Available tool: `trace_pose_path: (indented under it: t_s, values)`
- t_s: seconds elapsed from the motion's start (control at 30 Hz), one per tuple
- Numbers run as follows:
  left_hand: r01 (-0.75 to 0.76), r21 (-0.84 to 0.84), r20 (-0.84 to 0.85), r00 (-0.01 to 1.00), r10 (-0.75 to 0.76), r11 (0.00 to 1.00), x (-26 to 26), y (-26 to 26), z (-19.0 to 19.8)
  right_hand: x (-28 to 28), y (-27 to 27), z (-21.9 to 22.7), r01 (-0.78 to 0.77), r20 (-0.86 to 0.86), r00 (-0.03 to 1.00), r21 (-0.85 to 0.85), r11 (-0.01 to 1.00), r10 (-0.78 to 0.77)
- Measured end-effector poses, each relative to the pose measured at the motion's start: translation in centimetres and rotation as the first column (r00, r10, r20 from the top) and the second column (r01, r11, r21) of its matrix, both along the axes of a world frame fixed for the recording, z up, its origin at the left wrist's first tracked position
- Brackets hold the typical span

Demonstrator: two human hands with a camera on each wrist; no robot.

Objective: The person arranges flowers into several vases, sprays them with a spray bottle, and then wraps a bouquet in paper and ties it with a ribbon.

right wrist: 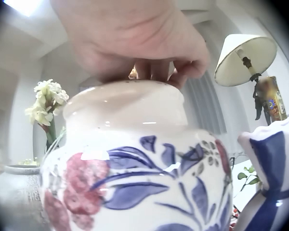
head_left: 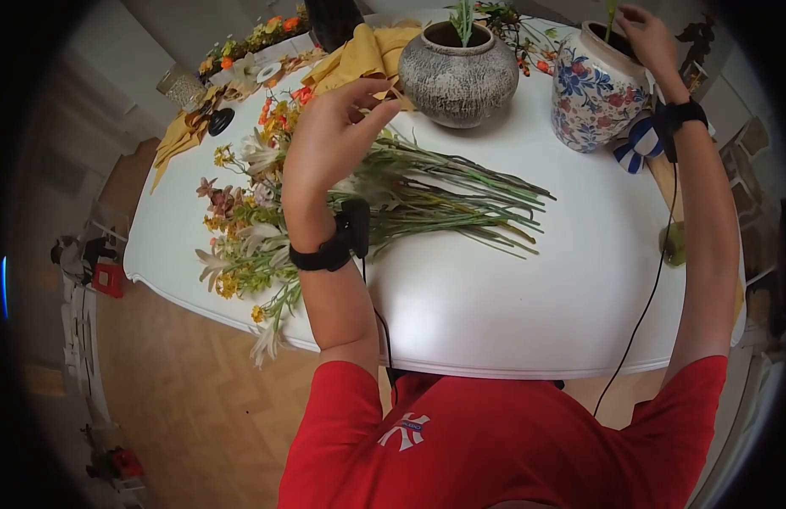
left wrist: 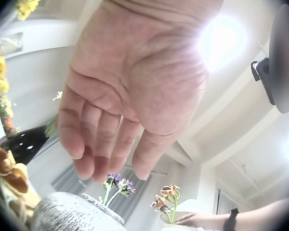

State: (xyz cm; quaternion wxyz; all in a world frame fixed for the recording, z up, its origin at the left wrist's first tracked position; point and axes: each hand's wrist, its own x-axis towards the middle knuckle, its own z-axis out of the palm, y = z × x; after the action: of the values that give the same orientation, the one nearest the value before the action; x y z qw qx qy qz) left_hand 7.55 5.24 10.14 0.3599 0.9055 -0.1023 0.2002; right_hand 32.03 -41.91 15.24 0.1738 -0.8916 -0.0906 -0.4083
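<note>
Glazed white ceramic, blue-and-red flower print, rounded shoulder: floral vase (head_left: 598, 106), directly below right hand (head_left: 652, 47). Right fingers bent down at the rim. Inside: green stem (left wrist: 172, 212) topped with brown-orange blooms (left wrist: 169, 191), right beside those fingers; cannot tell if pinched or just near.

Left hand (head_left: 335, 131) relaxed, palm bare, fingers side by side and softly bent, thumb slightly apart. Just past left fingertips: grey pot (head_left: 458, 85), rough mottled skin, squat round belly, holding green stalks with purple flowers (left wrist: 126, 186).

Below left fingers: flower bundle (head_left: 452, 199), thin stems pointing right, white and yellow heads left of the wrist. Beyond left fingers: yellow cloth (head_left: 365, 61), crumpled.

Below right fingers, close by the vase: striped piece (head_left: 637, 146), blue and white.

White table (head_left: 529, 314), smooth, glossy. Near edge gently curved, well back from both hands. Room for moving: between stem ends and that edge, plus gap between pot and vase.
</note>
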Motion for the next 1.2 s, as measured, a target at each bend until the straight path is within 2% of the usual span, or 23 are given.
trace_pose_path:
  t_s: [0.03,0.07,0.1,0.13,0.2,0.27,0.33,0.47,0.6,0.8,1.03,1.13,1.2]
  values:
    - [-0.011,0.014,-0.02,1.0,0.012,1.0,-0.1,0.2,0.3,-1.6,2.6,0.0,-0.112,0.257,0.958,-0.057,0.992,0.123]
    - [-0.019,0.028,-0.041,0.999,0.021,0.999,-0.2,0.3,0.5,-3.0,5.0,-0.2,-0.203,0.488,0.838,-0.137,0.97,0.244]
    - [-0.035,0.028,-0.038,0.999,0.036,0.999,-0.3,0.3,0.5,-5.5,7.1,-0.8,-0.281,0.296,0.908,-0.093,0.955,0.296]
    - [-0.038,0.024,-0.042,0.998,0.039,0.999,-0.3,0.4,0.5,-8.5,9.3,-1.3,-0.345,0.094,0.933,-0.033,0.938,0.346]
    - [-0.04,0.017,-0.042,0.998,0.04,0.999,-0.2,0.4,0.4,-14.4,15.8,-4.3,-0.56,-0.105,0.82,0.053,0.827,0.562]
    - [-0.03,0.019,-0.03,0.999,0.03,0.999,-0.3,0.4,0.4,-18.5,20.0,-7.3,-0.651,-0.327,0.709,0.036,0.758,0.625]
    - [-0.02,0.026,-0.025,0.999,0.02,0.999,-0.4,0.6,0.3,-20.2,23.0,-10.4,-0.722,-0.412,0.597,0.099,0.685,0.689]
    - [-0.032,0.032,-0.005,0.999,0.032,0.999,-0.8,1.3,0.4,-20.9,27.0,-15.3,-0.743,-0.565,0.545,0.018,0.669,0.62]
    - [-0.058,0.023,0.006,0.998,0.058,0.998,-1.2,2.1,0.5,-20.7,28.3,-16.6,-0.737,-0.622,0.535,-0.013,0.675,0.572]
    - [-0.107,0.001,-0.01,0.994,0.107,0.994,-1.7,2.3,1.0,-20.2,28.0,-14.8,-0.689,-0.574,0.453,0.259,0.677,0.682]
    - [-0.154,-0.096,-0.051,0.987,0.15,0.983,-3.4,2.3,2.2,-20.5,27.9,-12.9,-0.699,-0.437,0.526,0.267,0.663,0.73]
    - [-0.138,-0.082,-0.014,0.99,0.138,0.987,-3.9,2.7,1.6,-20.5,27.8,-12.1,-0.715,-0.368,0.544,0.267,0.646,0.754]
    - [-0.107,0.034,-0.122,0.986,0.11,0.994,-4.6,1.7,1.6,-20.4,27.6,-11.9,-0.731,-0.342,0.551,0.241,0.638,0.761]
